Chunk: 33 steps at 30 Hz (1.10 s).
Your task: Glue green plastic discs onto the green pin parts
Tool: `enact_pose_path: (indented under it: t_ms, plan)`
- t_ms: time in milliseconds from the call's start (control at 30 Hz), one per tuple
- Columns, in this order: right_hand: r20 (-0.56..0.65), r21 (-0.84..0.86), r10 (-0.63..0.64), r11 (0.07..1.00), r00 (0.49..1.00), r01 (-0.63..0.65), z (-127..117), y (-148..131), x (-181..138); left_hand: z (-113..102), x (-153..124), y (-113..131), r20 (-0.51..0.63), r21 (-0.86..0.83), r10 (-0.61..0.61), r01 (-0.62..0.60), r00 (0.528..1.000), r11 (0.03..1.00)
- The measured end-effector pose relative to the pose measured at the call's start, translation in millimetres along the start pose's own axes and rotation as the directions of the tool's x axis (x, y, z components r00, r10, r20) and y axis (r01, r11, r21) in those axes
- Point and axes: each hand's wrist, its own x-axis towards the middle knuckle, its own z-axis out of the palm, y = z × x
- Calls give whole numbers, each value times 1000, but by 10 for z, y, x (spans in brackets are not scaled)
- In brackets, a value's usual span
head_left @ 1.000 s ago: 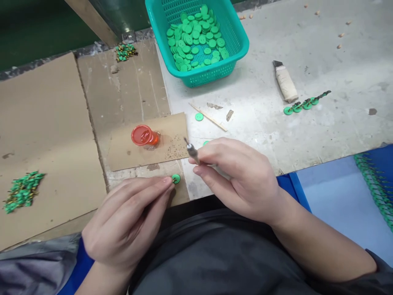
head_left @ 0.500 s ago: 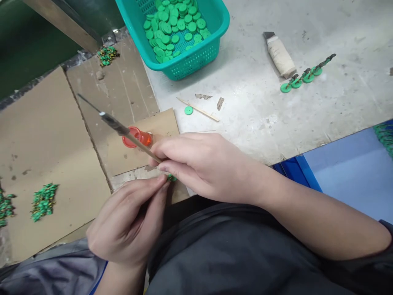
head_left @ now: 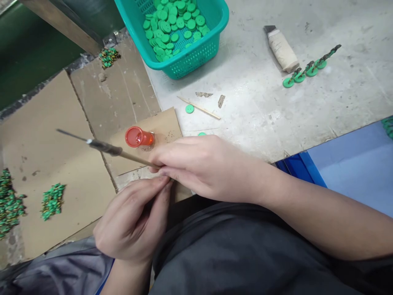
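Long steel-tipped wooden awl (head_left: 104,147)

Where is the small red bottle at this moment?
In the head view, the red bottle is on a cardboard sheet, left of the right hand.

The far basket (head_left: 192,61) is teal, latticed with small holes (its buttons (head_left: 175,37) are a bright mint green), while the little bottle (head_left: 138,137) on the left is orange-red.
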Motion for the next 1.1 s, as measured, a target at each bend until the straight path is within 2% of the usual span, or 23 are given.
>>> enact_pose_path:
  t_ms: [233, 400, 533, 933, 1100]
  plan:
    - [71, -10, 11, 1000, 997, -11, 18, 1, 7, 9, -40, -29, -9, 20, -2, 2, 1000, 1000]
    - [-14, 16, -54, 998, 998, 54, 25, 40, -9, 7, -9, 14, -12, 32, -9, 10, 1000, 999]
    - [-79, 9, 7, 1000, 997, -6, 1, 29, -79, 8, 8, 78, 27, 62, -45, 43, 999, 997]
    - [-110, -89, -182, 981, 977, 173, 32, -8, -141, 6, -43, 72, 7, 60, -65, 64, 998, 996]
    - [-79, -34, -131, 991, 988, 129, 41, -1, -158, 11, -29, 79, 9, 74, -46, 45, 999, 996]
